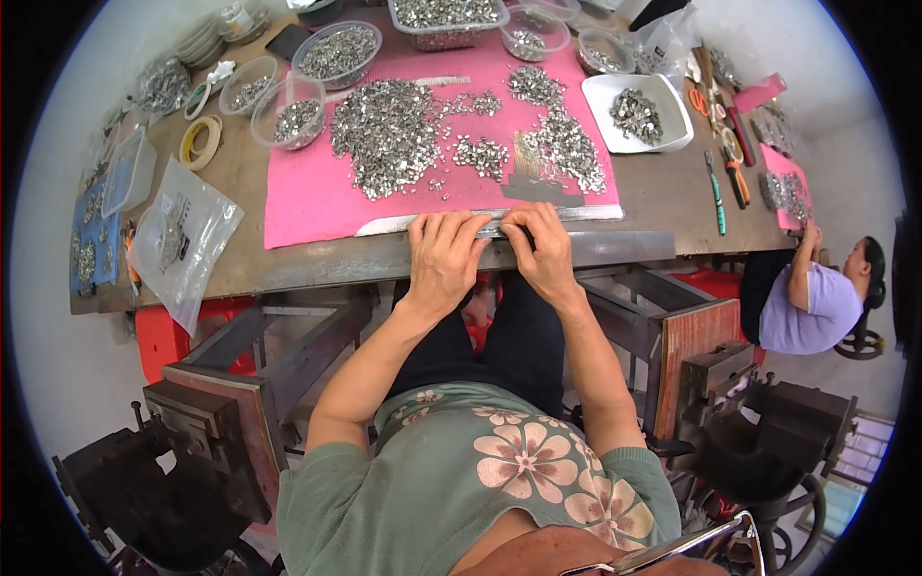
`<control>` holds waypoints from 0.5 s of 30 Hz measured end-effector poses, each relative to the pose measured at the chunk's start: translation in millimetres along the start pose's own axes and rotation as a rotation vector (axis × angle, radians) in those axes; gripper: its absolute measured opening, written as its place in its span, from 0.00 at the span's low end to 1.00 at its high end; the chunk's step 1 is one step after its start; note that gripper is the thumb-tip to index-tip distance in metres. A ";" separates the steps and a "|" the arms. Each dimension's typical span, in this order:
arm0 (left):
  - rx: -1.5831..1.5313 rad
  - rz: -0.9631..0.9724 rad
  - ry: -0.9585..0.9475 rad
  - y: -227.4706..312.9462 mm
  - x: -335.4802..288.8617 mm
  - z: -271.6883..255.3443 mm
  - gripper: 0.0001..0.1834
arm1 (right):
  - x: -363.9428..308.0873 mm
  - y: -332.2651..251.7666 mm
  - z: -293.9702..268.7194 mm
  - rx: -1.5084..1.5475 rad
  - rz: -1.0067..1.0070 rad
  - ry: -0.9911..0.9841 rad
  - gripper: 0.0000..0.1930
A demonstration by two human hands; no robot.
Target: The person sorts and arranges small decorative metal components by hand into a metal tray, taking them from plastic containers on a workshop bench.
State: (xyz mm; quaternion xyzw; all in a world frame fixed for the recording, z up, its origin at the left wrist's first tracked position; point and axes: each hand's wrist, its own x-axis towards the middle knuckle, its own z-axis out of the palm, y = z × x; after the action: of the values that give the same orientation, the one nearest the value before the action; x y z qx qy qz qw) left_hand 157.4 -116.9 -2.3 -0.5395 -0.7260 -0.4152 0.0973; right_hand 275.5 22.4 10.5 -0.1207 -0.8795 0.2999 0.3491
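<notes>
My left hand (444, 257) and my right hand (543, 252) meet at the table's front edge, fingers bent and thumbs turned inward. Both are closed in a pinch around something small and greyish between them; fingers hide most of it. Just beyond them runs a white strip (384, 227) along the front of a pink mat (300, 197). A dark grey flat piece (545, 190), with thin brass-coloured pins beside it, lies past my right hand. Loose shiny metal parts form a big heap (386, 134) and smaller piles (569, 149) on the mat.
Clear plastic tubs (338, 53) of metal parts line the back, with a white dish (639, 113) at right. Pliers (737, 180), a teal-handled tool (715, 192), a tape roll (200, 144) and a plastic bag (182, 240) lie around. Another person (812, 298) sits far right.
</notes>
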 end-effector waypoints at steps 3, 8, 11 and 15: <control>-0.006 -0.003 -0.013 0.7 -1.2 -0.5 0.19 | -4.0 -2.0 1.3 -0.124 -0.137 0.040 0.07; -0.003 0.006 -0.011 -0.8 -1.8 1.2 0.19 | -6.7 -1.8 0.6 -0.221 -0.213 0.043 0.09; -0.002 0.003 -0.007 -0.5 -1.4 0.6 0.20 | -1.6 -0.2 -5.7 -0.159 -0.144 0.039 0.08; 0.002 -0.007 -0.010 -2.1 -2.5 0.2 0.19 | 8.9 28.6 -25.5 -0.192 0.051 0.113 0.07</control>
State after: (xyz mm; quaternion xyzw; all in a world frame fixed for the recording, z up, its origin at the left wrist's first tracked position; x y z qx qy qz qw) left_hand 156.6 -118.7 -5.0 -0.5389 -0.7287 -0.4123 0.0927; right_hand 286.6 60.1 12.4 -0.1927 -0.8797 0.2157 0.3774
